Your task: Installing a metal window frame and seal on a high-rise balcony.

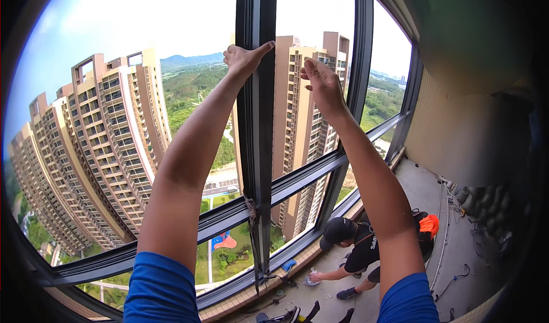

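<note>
Hands point(246, 61) (both raised) are near dark window post point(256, 134).

White block lettering point(374, 243) stands on the black shirt point(361, 256) of the bent-over co-worker point(341, 231). It runs steeply along the cloth, beside the camera wearer's right arm point(394, 226); whether it continues behind cannot be told.
</note>
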The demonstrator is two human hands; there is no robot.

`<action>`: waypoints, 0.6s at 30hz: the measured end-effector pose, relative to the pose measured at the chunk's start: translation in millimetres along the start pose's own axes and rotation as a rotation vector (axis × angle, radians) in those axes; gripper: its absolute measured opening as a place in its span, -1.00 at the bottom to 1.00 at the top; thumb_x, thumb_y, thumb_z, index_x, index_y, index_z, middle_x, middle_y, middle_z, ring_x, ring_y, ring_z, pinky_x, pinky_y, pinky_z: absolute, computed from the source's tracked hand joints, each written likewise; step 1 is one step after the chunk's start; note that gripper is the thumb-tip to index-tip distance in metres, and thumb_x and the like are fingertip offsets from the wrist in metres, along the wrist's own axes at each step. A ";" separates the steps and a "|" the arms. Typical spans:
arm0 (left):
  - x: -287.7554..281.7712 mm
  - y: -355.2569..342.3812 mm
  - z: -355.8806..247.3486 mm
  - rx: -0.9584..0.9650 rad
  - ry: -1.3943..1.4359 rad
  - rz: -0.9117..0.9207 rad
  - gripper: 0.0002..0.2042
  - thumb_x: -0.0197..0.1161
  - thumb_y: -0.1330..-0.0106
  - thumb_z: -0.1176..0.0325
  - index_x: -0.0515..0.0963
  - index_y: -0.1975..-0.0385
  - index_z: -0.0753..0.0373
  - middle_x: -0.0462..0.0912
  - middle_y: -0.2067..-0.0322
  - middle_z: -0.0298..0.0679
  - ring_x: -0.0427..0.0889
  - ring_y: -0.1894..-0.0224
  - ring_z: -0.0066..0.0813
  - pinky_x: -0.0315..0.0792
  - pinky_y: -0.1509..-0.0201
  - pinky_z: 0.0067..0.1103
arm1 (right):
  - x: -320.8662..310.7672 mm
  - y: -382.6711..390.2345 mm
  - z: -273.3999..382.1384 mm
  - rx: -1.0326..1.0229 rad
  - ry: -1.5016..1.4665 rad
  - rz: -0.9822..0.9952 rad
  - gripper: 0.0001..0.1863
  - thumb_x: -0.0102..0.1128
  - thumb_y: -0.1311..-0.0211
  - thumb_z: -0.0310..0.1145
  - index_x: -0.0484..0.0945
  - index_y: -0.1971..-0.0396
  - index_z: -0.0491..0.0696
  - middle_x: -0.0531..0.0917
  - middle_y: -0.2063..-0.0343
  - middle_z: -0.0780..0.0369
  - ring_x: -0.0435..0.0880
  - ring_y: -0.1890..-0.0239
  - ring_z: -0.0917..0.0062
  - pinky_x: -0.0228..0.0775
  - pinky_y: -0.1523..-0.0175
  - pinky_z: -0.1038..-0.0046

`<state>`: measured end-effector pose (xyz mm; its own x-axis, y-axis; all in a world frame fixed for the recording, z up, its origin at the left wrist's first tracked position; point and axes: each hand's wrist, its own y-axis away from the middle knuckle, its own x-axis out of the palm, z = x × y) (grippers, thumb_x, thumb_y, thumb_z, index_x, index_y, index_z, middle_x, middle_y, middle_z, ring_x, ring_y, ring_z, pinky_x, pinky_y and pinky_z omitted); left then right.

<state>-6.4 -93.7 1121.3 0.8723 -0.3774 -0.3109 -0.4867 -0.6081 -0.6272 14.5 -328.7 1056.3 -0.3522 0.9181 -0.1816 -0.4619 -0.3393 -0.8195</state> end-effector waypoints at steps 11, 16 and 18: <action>-17.5 1.3 2.1 0.028 -0.071 -0.043 0.41 0.47 0.11 -0.49 -0.05 -0.40 0.68 0.08 -0.37 0.37 0.16 -0.49 0.22 0.28 -0.48 -0.15 | 68.4 -143.0 -37.9 0.202 -0.471 0.224 0.22 -0.10 -0.24 0.61 -0.05 -0.58 -0.10 0.17 -0.47 -0.13 0.24 -0.45 0.19 0.07 -0.45 0.09; -9.0 16.3 22.9 0.054 -0.074 -0.022 0.36 0.55 0.13 -0.41 0.01 -0.39 0.63 0.19 -0.31 0.33 0.25 -0.43 0.14 0.33 -0.45 -0.21 | 82.8 -164.0 -62.0 0.220 -0.534 0.332 0.27 -0.16 -0.18 0.68 -0.11 -0.60 -0.03 0.14 -0.49 -0.16 0.11 -0.54 0.03 -0.05 -0.52 -0.06; -3.1 21.0 31.8 0.065 -0.081 -0.033 0.33 0.55 0.12 -0.39 0.03 -0.38 0.62 0.22 -0.28 0.31 0.28 -0.42 0.11 0.33 -0.45 -0.22 | 89.8 -165.9 -75.6 0.201 -0.543 0.393 0.28 -0.16 -0.18 0.68 -0.13 -0.60 -0.04 0.12 -0.50 -0.15 0.08 -0.54 0.01 -0.06 -0.52 -0.07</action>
<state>-17.8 -83.1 1086.4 0.8900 -0.2985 -0.3446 -0.4559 -0.5714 -0.6824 121.0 -174.5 1134.9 -0.8569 0.5049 -0.1036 -0.3397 -0.7045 -0.6232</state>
